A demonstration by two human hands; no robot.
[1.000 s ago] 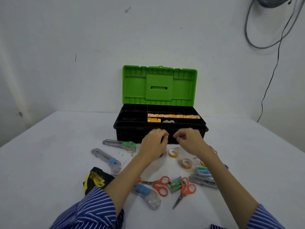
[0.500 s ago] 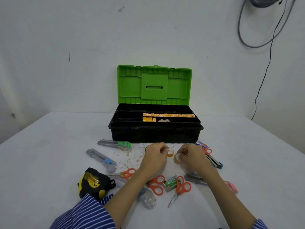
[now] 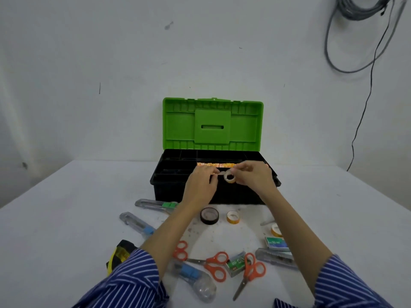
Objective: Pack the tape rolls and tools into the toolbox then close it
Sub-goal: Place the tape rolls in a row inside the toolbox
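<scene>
The black toolbox (image 3: 169, 185) stands open at the table's middle, its green lid (image 3: 212, 124) upright. Both hands hover over its front rim. My right hand (image 3: 255, 177) pinches a small pale tape roll (image 3: 229, 178). My left hand (image 3: 200, 185) pinches another small pale piece (image 3: 219, 173) right beside it, mostly hidden by my fingers. On the table in front of the box lie a black tape roll (image 3: 209, 216), a yellow roll (image 3: 233, 217) and another yellow roll (image 3: 275, 230). A row of orange items (image 3: 219, 165) sits in the box's tray.
Utility knives (image 3: 155, 204) (image 3: 138, 223) (image 3: 192, 277) (image 3: 275, 258), three orange scissors (image 3: 213, 265) (image 3: 250, 272) (image 3: 181, 250), two green staple boxes (image 3: 277, 242) (image 3: 235, 263) and a yellow-black tape measure (image 3: 121, 254) lie scattered near me. Cables (image 3: 355, 52) hang on the wall at right.
Both hands dropped from the box's front to the table, each took a small tape roll, then rose over the toolbox's front rim. A black roll is now uncovered.
</scene>
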